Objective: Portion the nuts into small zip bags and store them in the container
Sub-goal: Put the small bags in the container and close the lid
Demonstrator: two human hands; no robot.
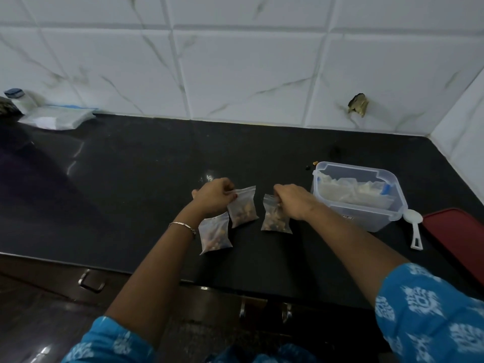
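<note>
Three small zip bags with nuts are on the black counter (157, 179). My left hand (213, 195) pinches the top edge of the middle bag (242, 208). My right hand (293, 199) pinches the top of the right bag (275, 218). A third bag (213, 234) lies below my left wrist, untouched. The clear plastic container (366, 218) stands to the right of my right hand, open, with pale bags inside.
A white scoop (413, 226) lies by the container's right corner. A dark red lid (455, 237) sits at the far right. Two loose nuts (313, 165) lie behind the container. A stack of empty bags (57, 117) and a jar (18, 99) are at the far left by the wall.
</note>
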